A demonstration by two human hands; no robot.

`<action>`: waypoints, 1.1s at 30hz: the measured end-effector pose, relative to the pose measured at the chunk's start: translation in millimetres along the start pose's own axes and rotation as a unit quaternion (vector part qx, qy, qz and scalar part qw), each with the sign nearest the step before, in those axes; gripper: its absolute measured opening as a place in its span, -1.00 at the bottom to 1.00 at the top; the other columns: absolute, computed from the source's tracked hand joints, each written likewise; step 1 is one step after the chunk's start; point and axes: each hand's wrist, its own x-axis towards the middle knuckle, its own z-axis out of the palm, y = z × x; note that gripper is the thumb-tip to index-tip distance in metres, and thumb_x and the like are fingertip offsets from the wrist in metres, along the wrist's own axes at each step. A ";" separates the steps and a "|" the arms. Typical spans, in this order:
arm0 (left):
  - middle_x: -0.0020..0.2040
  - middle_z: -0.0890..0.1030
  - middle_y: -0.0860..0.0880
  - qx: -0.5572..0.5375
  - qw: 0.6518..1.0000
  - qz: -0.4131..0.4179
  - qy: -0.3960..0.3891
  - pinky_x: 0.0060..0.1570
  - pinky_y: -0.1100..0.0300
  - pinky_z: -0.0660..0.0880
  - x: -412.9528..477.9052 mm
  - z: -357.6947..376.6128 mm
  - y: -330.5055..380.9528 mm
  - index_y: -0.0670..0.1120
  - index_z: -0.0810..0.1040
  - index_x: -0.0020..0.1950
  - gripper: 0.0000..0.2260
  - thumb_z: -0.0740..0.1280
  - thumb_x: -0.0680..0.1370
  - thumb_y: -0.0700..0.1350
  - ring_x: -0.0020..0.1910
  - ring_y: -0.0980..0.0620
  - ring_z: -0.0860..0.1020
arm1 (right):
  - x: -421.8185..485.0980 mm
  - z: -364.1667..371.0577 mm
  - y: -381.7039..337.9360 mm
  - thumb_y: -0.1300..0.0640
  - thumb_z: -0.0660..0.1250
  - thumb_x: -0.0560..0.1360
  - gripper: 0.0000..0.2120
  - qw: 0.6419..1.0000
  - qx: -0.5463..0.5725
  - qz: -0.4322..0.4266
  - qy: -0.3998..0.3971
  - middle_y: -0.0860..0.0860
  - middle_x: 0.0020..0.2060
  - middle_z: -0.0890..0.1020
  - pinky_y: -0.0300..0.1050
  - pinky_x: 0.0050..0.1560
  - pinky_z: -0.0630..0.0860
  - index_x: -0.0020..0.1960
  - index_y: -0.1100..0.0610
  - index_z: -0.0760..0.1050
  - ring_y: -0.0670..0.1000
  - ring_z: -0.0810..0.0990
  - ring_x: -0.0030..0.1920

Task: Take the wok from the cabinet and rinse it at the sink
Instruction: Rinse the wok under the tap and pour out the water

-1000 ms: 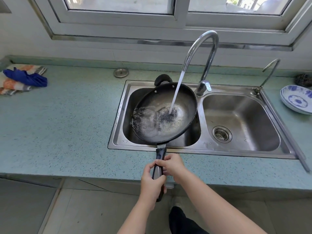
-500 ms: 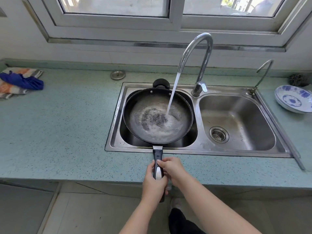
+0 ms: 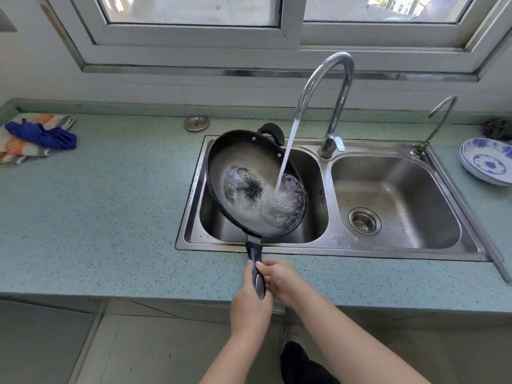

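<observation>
A black wok (image 3: 238,164) with a long dark handle hangs over the left basin of the steel double sink (image 3: 329,246). It tilts down to the right, and water pools at its lower right side. Water runs from the tall curved faucet (image 3: 329,81) into the wok. Both of my hands grip the handle at the counter's front edge: my left hand (image 3: 249,303) from the left and below, my right hand (image 3: 282,278) from the right.
The right basin holds only a drain strainer (image 3: 364,220). A small second tap (image 3: 437,120) stands at the sink's back right. A blue-and-white bowl (image 3: 487,162) and a dark scrubber (image 3: 497,128) sit at far right. Cloths (image 3: 36,137) lie at far left, and a sink plug (image 3: 196,123) behind the sink.
The wok tipped from a left tilt through level to a right tilt, and the pooled water ran to its right side. Both hands stayed on the handle.
</observation>
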 end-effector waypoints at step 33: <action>-0.47 0.44 -0.09 -0.343 0.934 -0.075 -0.070 -0.64 0.29 0.34 8.7 1.3 -0.8 0.08 0.46 -0.03 -0.67 0.28 0.46 -0.37 -0.67 0.03 0.34 | -19.6 -18.0 -16.4 0.24 0.35 0.48 -0.90 0.999 -0.047 -0.019 -0.011 0.12 -0.31 0.57 -0.29 -0.46 0.50 -0.08 0.23 0.44 -0.06 0.53 -0.47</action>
